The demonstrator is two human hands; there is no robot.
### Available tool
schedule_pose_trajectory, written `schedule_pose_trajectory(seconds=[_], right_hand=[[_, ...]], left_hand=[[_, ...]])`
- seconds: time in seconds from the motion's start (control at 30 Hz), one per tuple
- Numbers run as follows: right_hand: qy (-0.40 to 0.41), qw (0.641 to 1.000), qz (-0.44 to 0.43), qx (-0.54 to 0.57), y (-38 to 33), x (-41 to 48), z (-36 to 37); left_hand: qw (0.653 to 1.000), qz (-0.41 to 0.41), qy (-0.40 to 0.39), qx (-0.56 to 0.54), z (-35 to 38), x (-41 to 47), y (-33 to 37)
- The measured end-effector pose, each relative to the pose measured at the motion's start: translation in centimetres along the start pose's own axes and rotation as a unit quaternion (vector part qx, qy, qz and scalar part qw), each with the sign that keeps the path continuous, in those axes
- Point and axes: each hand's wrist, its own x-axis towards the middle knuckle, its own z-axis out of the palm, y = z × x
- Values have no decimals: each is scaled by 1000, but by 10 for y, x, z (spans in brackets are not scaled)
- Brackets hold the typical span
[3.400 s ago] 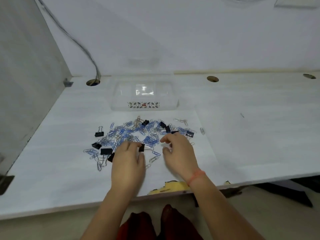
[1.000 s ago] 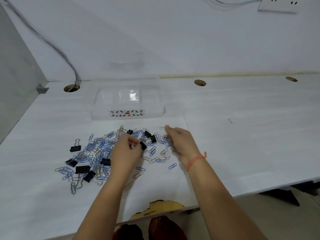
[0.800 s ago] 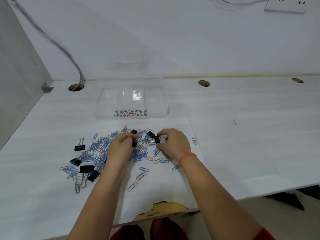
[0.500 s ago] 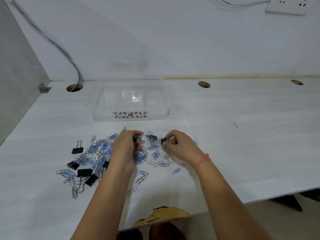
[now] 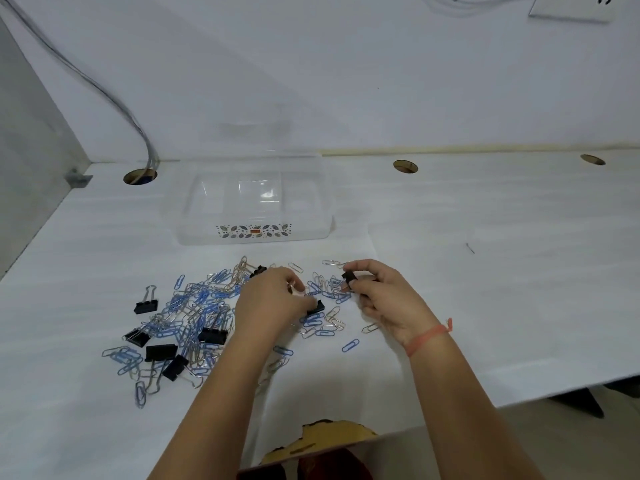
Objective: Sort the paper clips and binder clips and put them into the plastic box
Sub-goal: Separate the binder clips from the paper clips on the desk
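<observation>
We are in the picking-out step, our right hand (image 5: 384, 301) pinching a black binder clip (image 5: 349, 279) and our left hand (image 5: 273, 303) curled round a second binder clip (image 5: 316, 307) over the paper clips (image 5: 204, 306), so next, we judge, both go forward into the plastic box (image 5: 252, 233) just behind the pile.

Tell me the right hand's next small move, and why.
Probably carry the binder clip that the right hand pinches over to the box and drop it in. The clip is gripped between the fingertips, and the box sits open just beyond the pile and looks empty, so nothing seems sorted yet.
</observation>
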Motion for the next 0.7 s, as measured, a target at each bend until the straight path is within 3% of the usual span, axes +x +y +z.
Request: schedule_pose_trajectory(seconds=[0.1,0.57,0.7], right_hand=[[22,1000,-15,9,0,1,2],[91,993,12,73,5,-6,-3],[110,990,15,88,4,-8,-7]], left_hand=[[998,20,14,58,9,-5,2],[996,73,-28,41,30,-14,15],[994,87,-3,66,38,-13,23]])
